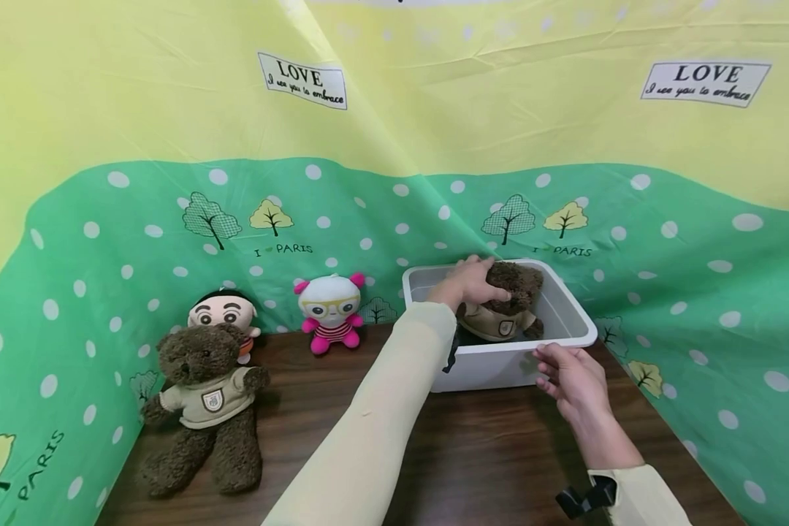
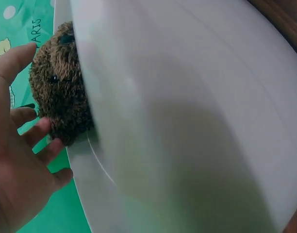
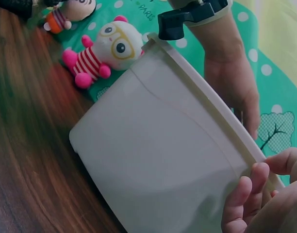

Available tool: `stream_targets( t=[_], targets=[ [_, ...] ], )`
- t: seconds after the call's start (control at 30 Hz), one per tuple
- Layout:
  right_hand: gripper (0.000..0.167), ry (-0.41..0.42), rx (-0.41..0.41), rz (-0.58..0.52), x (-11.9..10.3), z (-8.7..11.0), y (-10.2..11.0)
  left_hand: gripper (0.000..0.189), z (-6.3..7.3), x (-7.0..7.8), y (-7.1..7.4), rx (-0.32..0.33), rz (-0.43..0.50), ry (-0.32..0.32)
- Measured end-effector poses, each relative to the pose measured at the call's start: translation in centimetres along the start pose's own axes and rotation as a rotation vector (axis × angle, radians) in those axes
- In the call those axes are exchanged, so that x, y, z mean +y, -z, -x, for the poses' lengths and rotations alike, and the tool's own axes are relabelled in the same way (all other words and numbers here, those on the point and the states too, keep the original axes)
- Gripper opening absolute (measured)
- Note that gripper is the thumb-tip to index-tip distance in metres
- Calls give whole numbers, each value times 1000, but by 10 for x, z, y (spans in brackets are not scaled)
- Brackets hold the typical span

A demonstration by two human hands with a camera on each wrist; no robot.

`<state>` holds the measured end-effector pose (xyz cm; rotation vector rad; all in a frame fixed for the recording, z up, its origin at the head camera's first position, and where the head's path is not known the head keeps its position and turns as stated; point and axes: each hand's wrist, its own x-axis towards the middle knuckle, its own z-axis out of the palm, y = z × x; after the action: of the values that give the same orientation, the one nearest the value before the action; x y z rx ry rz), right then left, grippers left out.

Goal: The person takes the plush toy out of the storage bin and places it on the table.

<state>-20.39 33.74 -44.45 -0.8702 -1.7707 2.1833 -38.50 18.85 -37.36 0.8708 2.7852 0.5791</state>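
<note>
A brown teddy bear (image 1: 524, 281) in a beige shirt with a badge sits inside a pale grey plastic bin (image 1: 493, 370), its head near the rim. My left hand (image 1: 468, 282) reaches over the bin to the bear's head. In the left wrist view, its thumb and fingers are spread beside the furry head (image 2: 61, 87), fingertips right at the fur. My right hand (image 1: 575, 380) pinches the bin's front rim near the right corner between thumb and forefinger; the right wrist view shows this grip on the rim (image 3: 236, 131) too.
Another brown teddy bear (image 1: 200, 416) leans at the left of the wooden table (image 1: 473, 453), partly covering a black-haired doll (image 1: 223, 310). A pink and white plush (image 1: 332, 321) with yellow glasses sits left of the bin. A green and yellow cloth (image 1: 401, 212) hangs behind.
</note>
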Motion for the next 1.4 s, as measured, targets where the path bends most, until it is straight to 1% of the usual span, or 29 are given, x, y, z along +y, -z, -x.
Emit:
stream_targets(
  t=[0.07,0.17,0.33,0.47,0.57,0.67,0.77,0.83,1.0,1.07,1.17,1.3,1.4],
  targets=[
    [18,-3,-2,2,1,1,-1,82,1,0,0,-9,-15,10],
    [19,0,-11,12,1,1,-3,79,1,0,0,-12,2,15],
    [20,11,-1,24,-3,1,-5,85,4,1,3,10,31,-6],
    [20,12,4,27,-5,0,-5,85,6,1,5,17,52,13],
    [19,12,2,22,-6,0,-4,80,7,0,4,31,94,20],
    [19,3,2,10,-5,0,-2,72,7,-2,3,45,137,14],
    [19,-1,3,7,-4,0,-1,66,6,-4,1,44,163,10],
    [18,0,3,4,-3,0,0,68,5,-6,-1,36,167,-2],
    [16,-3,5,-10,-1,0,0,88,5,-10,-5,-5,132,-24],
    [16,-4,6,-8,-1,0,0,90,5,-10,-6,-16,111,-20],
    [15,-1,4,-5,0,0,1,89,6,-11,-8,-22,97,-9],
    [15,5,4,-9,0,-1,1,86,7,-10,-8,-37,157,15],
    [15,8,4,-18,-1,0,1,85,8,-9,-9,-44,207,16]
  ],
)
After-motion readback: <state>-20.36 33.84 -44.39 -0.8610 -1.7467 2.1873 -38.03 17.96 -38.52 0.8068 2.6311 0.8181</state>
